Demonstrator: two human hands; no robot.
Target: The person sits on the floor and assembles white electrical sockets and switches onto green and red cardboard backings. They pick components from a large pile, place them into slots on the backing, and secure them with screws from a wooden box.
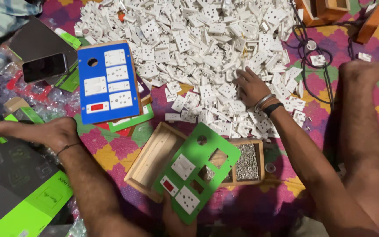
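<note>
R hand (pixel 251 85) is down in the socket pile (pixel 198 48) at its near edge, fingers spread among the white pcs; can't tell if it's pinched one. L hand (pixel 51 131) is out to the left, knuckles up, fingers stretched flat over dark packs (pixel 13 169), gripping nothing. Betw. the arms a green panel (pixel 198 173) w/ white switches leans tilted over an open wood box (pixel 152 156); its lower edge meets something skin-coloured at frame bottom, unclear what. Screw tray (pixel 247 161) touches the panel's right side. Blue panel (pixel 108 83) lies beside the pile, phone (pixel 44 66) further left.
</note>
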